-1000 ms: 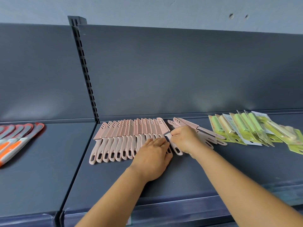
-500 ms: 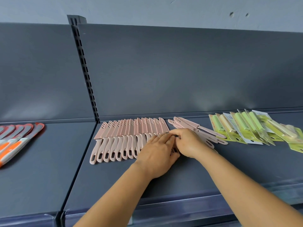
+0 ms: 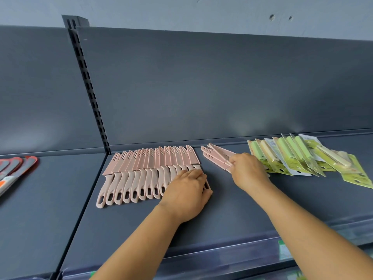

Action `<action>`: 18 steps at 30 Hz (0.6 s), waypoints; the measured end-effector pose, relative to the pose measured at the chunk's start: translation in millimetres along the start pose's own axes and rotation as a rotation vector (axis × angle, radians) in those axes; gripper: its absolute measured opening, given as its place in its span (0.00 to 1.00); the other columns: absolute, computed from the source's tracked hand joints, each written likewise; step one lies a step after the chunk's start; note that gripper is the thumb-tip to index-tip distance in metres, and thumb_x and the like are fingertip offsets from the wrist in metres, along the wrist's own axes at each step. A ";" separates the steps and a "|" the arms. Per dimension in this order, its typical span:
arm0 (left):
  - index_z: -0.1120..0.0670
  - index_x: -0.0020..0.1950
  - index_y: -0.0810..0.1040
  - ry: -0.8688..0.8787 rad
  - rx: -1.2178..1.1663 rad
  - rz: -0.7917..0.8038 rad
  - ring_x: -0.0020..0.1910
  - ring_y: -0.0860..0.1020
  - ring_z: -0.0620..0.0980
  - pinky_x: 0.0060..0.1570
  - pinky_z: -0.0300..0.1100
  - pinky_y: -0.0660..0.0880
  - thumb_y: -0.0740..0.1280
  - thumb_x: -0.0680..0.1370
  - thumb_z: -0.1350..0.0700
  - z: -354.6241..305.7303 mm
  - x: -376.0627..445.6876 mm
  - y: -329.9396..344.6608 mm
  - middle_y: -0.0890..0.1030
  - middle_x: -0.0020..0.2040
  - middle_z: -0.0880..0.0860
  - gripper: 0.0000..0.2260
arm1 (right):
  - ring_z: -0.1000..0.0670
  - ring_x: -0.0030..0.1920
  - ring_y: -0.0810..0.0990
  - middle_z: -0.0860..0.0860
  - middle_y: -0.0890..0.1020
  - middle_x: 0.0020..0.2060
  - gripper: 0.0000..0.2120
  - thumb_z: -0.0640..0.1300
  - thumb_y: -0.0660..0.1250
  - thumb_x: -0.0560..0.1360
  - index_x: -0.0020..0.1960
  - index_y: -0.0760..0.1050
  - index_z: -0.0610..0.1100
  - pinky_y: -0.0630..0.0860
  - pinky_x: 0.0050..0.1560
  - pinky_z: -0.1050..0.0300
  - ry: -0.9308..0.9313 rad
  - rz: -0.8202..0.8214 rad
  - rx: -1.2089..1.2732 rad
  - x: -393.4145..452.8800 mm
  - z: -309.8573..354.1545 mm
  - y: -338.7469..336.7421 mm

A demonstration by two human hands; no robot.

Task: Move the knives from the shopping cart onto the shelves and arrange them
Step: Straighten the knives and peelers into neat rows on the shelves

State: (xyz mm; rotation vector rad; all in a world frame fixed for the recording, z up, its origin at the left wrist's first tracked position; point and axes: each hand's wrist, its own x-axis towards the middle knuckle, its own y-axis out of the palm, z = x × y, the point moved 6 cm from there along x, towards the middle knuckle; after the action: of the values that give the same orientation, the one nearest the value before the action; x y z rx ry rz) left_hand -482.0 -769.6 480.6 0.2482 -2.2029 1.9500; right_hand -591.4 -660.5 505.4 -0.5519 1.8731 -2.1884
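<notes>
Grey steel shelf (image 3: 232,215), two bays split by a slotted upright (image 3: 88,91). Far left bay: orange-grey knives (image 3: 18,168) at the frame edge, partly cut off. Right bay, left part: row of pink knives (image 3: 149,168), sheathed, overlapping side by side, sheaths toward the back panel, handles toward the front edge. Left hand (image 3: 186,196) lies flat on the right end of that row, fingers straight and together, pressing on the handles of the last few knives; nothing gripped. Small gap of bare shelf, then a loose pile (image 3: 217,155) of the same pink knives, lying at an angle, tips pointing back-left. Right hand (image 3: 249,171) is on that pile's near end, fingers curled round one or more of the knives; exactly how many, cannot tell, the hand hides the handles. Just beside it on the right: green carded packs (image 3: 298,158), fanned and overlapping, reaching the frame's right edge. Cart not in view.
</notes>
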 end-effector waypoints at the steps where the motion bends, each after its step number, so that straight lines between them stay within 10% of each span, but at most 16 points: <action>1: 0.56 0.66 0.73 -0.003 -0.006 -0.005 0.63 0.71 0.53 0.67 0.40 0.58 0.55 0.80 0.47 -0.6 -0.5 -1.2 0.72 0.66 0.51 0.19 | 0.44 0.44 0.74 0.44 0.79 0.49 0.05 0.38 0.63 0.77 0.52 0.76 0.43 0.67 0.38 0.57 0.012 -0.013 0.011 0.9 -0.6 -2.7; 9: 0.57 0.59 0.77 -0.012 -0.049 -0.016 0.57 0.75 0.56 0.63 0.43 0.64 0.48 0.75 0.43 -4.0 -2.9 -3.6 0.77 0.60 0.53 0.26 | 0.42 0.53 0.79 0.44 0.83 0.51 0.12 0.36 0.63 0.74 0.54 0.82 0.44 0.77 0.53 0.51 0.099 0.066 0.691 -9.4 31.8 2.5; 18: 0.56 0.66 0.73 -0.036 -0.047 -0.035 0.61 0.70 0.53 0.64 0.39 0.59 0.58 0.81 0.49 -1.7 -2.9 -3.6 0.72 0.66 0.51 0.18 | 0.37 0.57 0.78 0.37 0.80 0.56 0.16 0.31 0.58 0.73 0.58 0.78 0.35 0.78 0.54 0.45 0.146 0.097 0.570 -3.1 42.7 11.0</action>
State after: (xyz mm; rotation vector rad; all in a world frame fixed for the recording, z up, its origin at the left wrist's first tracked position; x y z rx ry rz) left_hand -478.3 -768.3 483.5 0.3153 -2.2484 1.8878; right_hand -572.0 -699.7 499.4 -0.1899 1.1985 -2.5866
